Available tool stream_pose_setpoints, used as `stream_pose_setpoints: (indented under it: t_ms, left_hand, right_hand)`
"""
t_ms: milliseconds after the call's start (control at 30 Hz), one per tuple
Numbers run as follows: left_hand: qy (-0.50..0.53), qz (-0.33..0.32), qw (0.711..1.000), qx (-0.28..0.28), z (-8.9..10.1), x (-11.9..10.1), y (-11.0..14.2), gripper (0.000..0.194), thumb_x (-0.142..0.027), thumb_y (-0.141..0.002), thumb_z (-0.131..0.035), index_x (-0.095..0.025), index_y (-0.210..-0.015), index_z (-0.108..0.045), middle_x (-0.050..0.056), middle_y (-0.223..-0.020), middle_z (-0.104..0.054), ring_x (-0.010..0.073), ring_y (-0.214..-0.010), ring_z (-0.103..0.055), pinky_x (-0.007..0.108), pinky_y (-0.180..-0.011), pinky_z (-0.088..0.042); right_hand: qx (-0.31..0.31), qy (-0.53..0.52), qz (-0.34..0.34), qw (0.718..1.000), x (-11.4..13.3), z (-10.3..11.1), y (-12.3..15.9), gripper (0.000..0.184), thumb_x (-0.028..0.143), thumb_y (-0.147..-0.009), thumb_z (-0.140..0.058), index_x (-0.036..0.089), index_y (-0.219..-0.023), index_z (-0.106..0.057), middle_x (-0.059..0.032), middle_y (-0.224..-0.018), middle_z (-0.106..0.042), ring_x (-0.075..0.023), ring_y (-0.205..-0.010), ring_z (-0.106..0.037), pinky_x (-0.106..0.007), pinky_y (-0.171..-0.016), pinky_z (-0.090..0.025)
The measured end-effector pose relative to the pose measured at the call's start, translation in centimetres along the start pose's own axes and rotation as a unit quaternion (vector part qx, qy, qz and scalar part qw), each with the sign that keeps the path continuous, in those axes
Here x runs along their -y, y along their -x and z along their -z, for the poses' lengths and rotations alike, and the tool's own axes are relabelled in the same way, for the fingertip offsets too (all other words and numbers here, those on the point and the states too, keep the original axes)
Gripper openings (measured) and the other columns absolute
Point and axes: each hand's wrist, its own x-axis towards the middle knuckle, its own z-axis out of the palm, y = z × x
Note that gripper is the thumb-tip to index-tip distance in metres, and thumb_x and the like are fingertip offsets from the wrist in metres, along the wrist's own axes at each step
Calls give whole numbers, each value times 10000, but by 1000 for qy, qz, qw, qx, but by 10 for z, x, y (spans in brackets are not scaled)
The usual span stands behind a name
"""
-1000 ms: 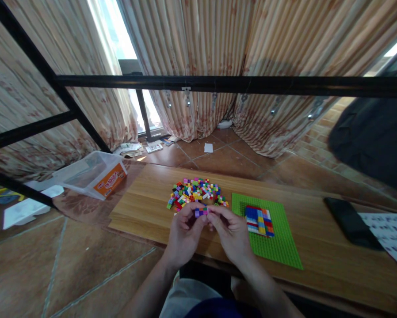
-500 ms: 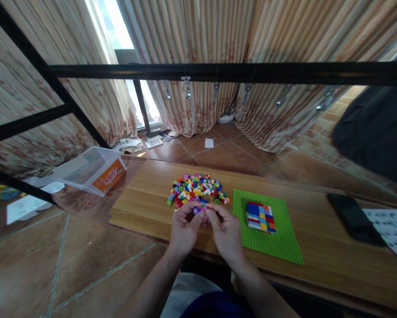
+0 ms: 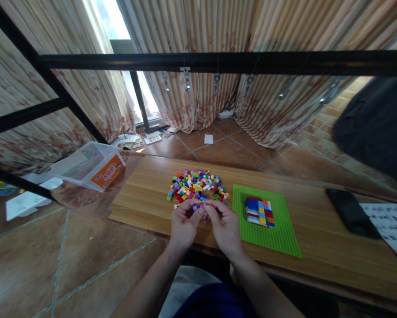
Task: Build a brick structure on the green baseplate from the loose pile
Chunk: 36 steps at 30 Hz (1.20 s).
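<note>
Currently, left hand [image 3: 184,224] and right hand [image 3: 225,224] pinch the brick assembly [image 3: 197,206] between their fingertips [image 3: 199,213], left of the green baseplate [image 3: 271,239].

Brick pile [image 3: 196,182] lies on tbl [image 3: 140,194], L of baseplate [image 3: 268,241] w/ brick slab [image 3: 260,212] atop.

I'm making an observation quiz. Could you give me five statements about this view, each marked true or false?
1. The left hand and right hand together hold a partly purple toy-brick piece. True.
2. The green baseplate lies left of the toy-brick pile. False: it lies to the right.
3. A multicoloured brick panel sits on the green baseplate. True.
4. The label on the clear plastic bin is blue. False: it is orange.
5. A printed sheet lies right of the black phone-like device. True.
</note>
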Motion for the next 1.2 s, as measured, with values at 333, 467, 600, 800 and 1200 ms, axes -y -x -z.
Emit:
stream_pose_setpoints:
  t_ms: [333,467,600,800,1200]
  left_hand:
    - [-53,-14,998,13,-3,-9,2,222,-301,-698,-743,-173,-853,-650,-18,-722,-653,110,-642,-582,236,-632,-496]
    - [-62,-26,998,19,-6,-13,5,222,-295,-705,-748,-163,-862,-664,-9,-750,-660,110,-684,-585,227,-668,-482]
    - [-24,-22,999,-1,-9,-8,9,232,-305,-695,-757,-168,-857,-660,-11,-731,-667,112,-662,-590,237,-656,-490]
    - [13,0,999,-36,-9,-2,9,284,-303,-640,-799,-163,-855,-677,-9,-711,-680,110,-617,-600,246,-637,-507]
    - [237,167,957,-5,28,-6,0,300,-156,-645,-810,-137,-917,-685,25,-793,-712,74,-642,-647,202,-686,-570]
  right_hand:
    - [52,-26,3,998,2,9,-3,252,379,-833,-627,205,-1011,-670,-10,-782,-676,-144,-673,-619,-262,-638,-517]
    - [8,-34,2,999,4,7,0,244,397,-838,-625,191,-943,-701,-20,-771,-682,-137,-655,-597,-251,-600,-485]
    - [-44,-38,-14,998,3,-1,7,253,406,-834,-631,184,-923,-713,-19,-737,-672,-132,-629,-575,-248,-571,-464]
    - [-81,-57,-42,994,-3,-6,5,280,432,-811,-648,170,-887,-712,-13,-694,-648,-123,-590,-545,-239,-526,-440]
    - [-60,53,-27,996,-16,30,-36,330,468,-810,-606,172,-901,-721,-48,-782,-697,-183,-651,-630,-304,-603,-506]
